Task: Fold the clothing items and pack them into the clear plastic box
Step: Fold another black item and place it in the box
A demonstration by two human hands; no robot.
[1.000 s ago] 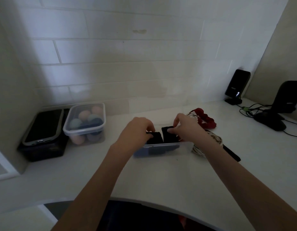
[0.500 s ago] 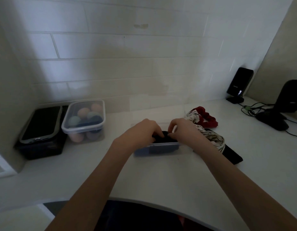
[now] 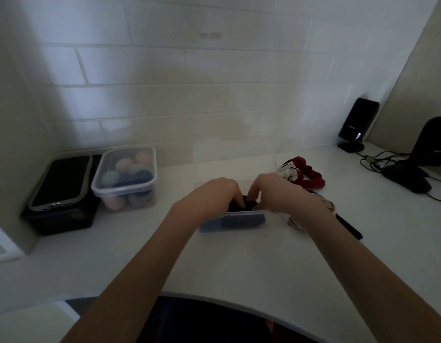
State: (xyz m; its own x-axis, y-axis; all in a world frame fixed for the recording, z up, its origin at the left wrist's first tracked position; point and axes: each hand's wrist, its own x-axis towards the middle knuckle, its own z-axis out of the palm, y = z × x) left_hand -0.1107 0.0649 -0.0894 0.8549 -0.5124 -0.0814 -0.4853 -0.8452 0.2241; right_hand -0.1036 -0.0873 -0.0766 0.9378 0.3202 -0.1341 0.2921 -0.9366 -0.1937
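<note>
Black cloth (image 3: 241, 206) is pressed down into the clear box (image 3: 239, 220) by left hand (image 3: 214, 194) and right hand (image 3: 276, 194), fingers curled onto it, apparently to seat it flat.

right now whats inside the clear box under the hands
A blue folded item shows through the clear box front, black fabric on top. Left hand and right hand cover the rest.
</note>
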